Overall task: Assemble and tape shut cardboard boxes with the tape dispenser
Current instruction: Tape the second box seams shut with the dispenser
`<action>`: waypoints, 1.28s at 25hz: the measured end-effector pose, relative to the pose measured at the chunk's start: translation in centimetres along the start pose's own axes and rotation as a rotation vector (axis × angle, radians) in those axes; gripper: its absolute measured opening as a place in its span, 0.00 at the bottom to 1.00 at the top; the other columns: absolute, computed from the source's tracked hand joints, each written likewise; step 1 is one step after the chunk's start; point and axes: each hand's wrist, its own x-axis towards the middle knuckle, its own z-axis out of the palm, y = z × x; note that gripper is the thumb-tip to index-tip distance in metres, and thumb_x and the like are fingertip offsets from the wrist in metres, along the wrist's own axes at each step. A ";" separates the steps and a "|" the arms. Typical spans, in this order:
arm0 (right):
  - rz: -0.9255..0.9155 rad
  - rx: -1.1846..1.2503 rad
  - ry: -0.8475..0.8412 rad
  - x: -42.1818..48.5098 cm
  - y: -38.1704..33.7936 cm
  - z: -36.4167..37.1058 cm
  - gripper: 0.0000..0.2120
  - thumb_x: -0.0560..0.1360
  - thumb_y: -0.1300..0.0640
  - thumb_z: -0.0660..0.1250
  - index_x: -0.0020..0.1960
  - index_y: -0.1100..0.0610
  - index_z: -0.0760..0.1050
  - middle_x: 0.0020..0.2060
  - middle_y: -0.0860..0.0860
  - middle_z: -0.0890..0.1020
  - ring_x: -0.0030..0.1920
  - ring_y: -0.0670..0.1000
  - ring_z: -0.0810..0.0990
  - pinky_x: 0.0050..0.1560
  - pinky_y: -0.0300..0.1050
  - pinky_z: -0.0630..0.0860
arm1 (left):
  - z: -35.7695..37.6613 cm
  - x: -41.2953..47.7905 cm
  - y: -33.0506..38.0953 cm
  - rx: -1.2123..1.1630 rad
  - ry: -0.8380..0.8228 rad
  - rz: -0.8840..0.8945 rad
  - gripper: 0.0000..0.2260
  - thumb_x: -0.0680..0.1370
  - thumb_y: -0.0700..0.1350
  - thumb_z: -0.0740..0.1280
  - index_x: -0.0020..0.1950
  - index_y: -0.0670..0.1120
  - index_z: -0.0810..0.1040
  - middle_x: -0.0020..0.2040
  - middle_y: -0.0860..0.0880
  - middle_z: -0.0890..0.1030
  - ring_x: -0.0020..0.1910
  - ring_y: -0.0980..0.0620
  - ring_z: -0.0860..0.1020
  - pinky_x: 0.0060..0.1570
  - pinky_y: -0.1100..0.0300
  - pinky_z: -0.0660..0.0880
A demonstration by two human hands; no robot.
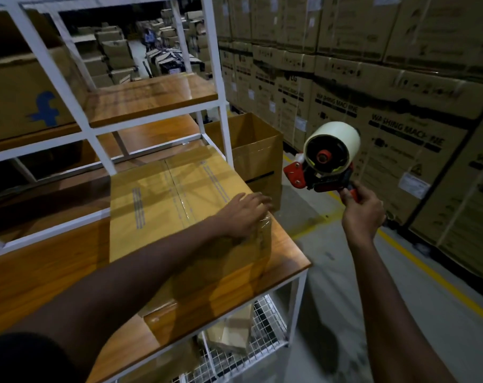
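Observation:
A closed brown cardboard box (163,205) sits on the wooden workbench (290,255), with clear tape along its centre seam and down its right end. My left hand (244,214) lies flat on the box's top right edge, fingers straight, pressing on the tape there. My right hand (361,210) grips the handle of a red and black tape dispenser (324,158) with a pale tape roll. It holds the dispenser in the air to the right of the bench, apart from the box.
An open cardboard box (258,145) stands on the floor behind the bench's right corner. White-framed wooden shelves (152,98) rise behind the box. Stacked washing-machine cartons (400,106) line the right side, past a yellow floor line (417,261). A wire basket (251,344) hangs under the bench.

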 end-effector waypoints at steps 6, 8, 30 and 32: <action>0.002 0.002 0.001 1.1 0.7 0.3 0.20 0.74 0.47 0.69 0.64 0.49 0.78 0.58 0.52 0.82 0.61 0.58 0.77 0.64 0.62 0.71 | -0.3 3.7 -0.3 -0.133 -0.236 -0.072 0.16 0.75 0.52 0.64 0.63 0.56 0.77 0.64 0.47 0.73 0.65 0.46 0.70 0.63 0.43 0.65; -0.004 0.001 0.003 1.2 0.9 0.3 0.20 0.74 0.47 0.69 0.65 0.49 0.78 0.57 0.52 0.82 0.61 0.58 0.77 0.63 0.62 0.71 | 1.1 3.3 -0.2 -0.228 -0.180 -0.086 0.15 0.75 0.51 0.61 0.60 0.56 0.78 0.69 0.45 0.70 0.70 0.45 0.65 0.67 0.41 0.60; -0.021 -0.048 0.045 -1.7 -0.4 -0.6 0.18 0.74 0.49 0.70 0.64 0.49 0.78 0.57 0.54 0.82 0.61 0.59 0.76 0.63 0.62 0.71 | 1.9 -1.6 1.0 -0.123 -0.133 -0.075 0.16 0.76 0.61 0.65 0.50 0.49 0.81 0.68 0.49 0.74 0.74 0.40 0.60 0.68 0.38 0.60; -0.026 -0.033 0.044 -2.1 -0.3 -0.5 0.18 0.74 0.49 0.69 0.64 0.48 0.78 0.57 0.53 0.82 0.61 0.59 0.76 0.62 0.62 0.72 | 1.7 -2.3 1.6 -0.127 -0.090 -0.115 0.13 0.79 0.55 0.64 0.50 0.46 0.81 0.67 0.49 0.75 0.73 0.40 0.63 0.66 0.38 0.61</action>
